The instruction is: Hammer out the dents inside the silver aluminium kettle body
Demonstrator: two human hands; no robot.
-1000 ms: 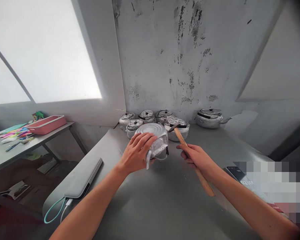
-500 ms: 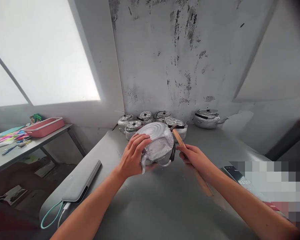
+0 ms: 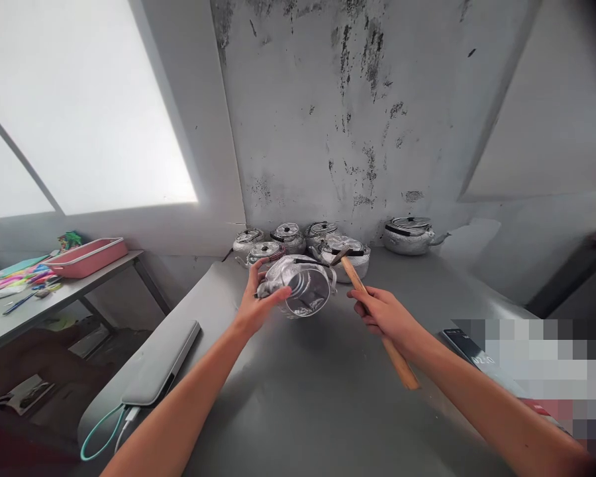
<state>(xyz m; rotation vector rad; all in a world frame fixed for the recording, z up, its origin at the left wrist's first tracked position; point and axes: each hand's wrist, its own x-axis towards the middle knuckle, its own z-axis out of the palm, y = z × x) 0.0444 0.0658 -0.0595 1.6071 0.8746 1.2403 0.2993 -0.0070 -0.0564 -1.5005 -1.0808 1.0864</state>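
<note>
My left hand (image 3: 259,301) grips a silvery metal kettle (image 3: 278,270) by its spout side, thumb at the rim. The kettle is held above the table, tilted so that its round opening faces me; no lid is on it, and its ringed inside bottom shows. Its black-gripped handle lies along the upper edge. In my right hand (image 3: 380,310) is a hammer (image 3: 353,275), held around the middle of its wooden handle. The dark hammer head points up and away, close to the kettle's right side; I cannot tell whether they touch.
Several lidded kettles (image 3: 345,255) stand at the table's back edge, with another kettle (image 3: 411,237) further right. A grey power bank (image 3: 161,364) with cables lies at left, a phone (image 3: 464,348) at right. A side table holds a pink tray (image 3: 87,257) and colourful items.
The kettle has been turned over in my left hand: its ringed outer base faced up before, and now its opening faces me. The hammer has stayed nearly in place.
</note>
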